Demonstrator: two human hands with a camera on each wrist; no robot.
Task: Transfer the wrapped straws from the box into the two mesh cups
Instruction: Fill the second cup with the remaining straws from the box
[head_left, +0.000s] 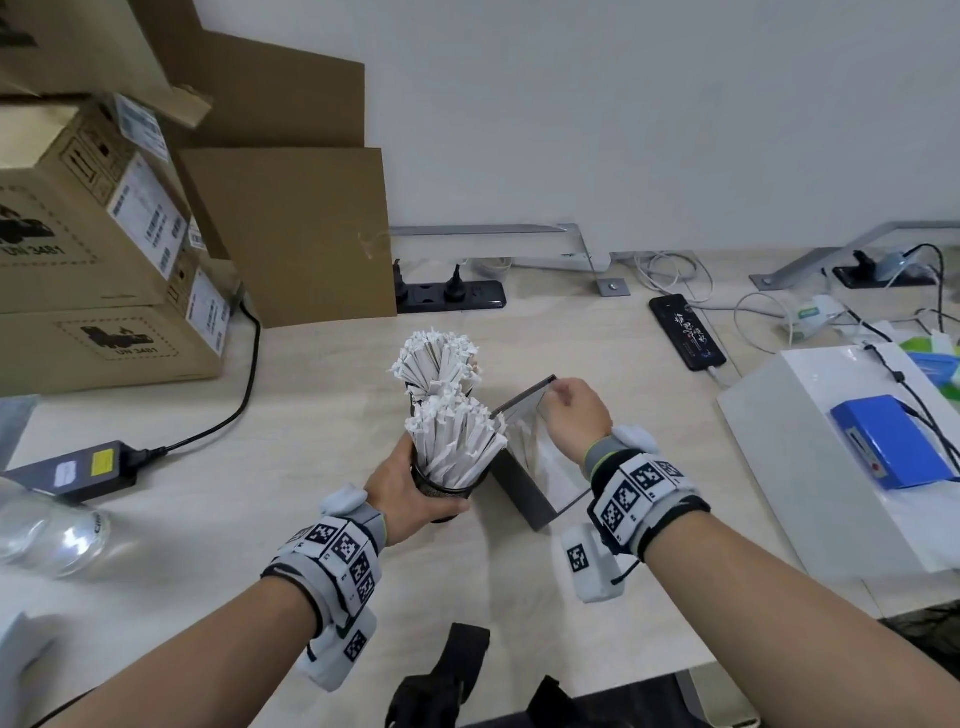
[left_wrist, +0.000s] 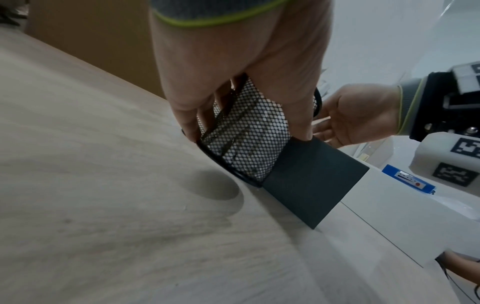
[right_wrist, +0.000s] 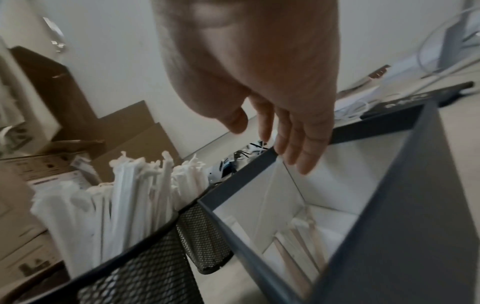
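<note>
Two black mesh cups stand side by side, both packed with white wrapped straws (head_left: 452, 441). My left hand (head_left: 415, 488) grips the near cup (head_left: 441, 491) around its wall, seen close in the left wrist view (left_wrist: 246, 139). The far cup (right_wrist: 205, 236) sits just behind it, mostly hidden by straws (head_left: 434, 358). The dark grey box (head_left: 524, 493) with a white inside stands right against the near cup. A few straws (right_wrist: 303, 236) lie at its bottom. My right hand (head_left: 563, 395) hovers at the box's far corner, fingers (right_wrist: 301, 148) relaxed and holding nothing.
Cardboard boxes (head_left: 104, 234) are stacked at the left, with a power adapter (head_left: 72, 470) and a clear bottle (head_left: 47, 530) in front. A white box (head_left: 810, 493) with a blue pack (head_left: 893, 441) is at the right. A phone (head_left: 685, 332) and power strip (head_left: 449, 296) lie behind.
</note>
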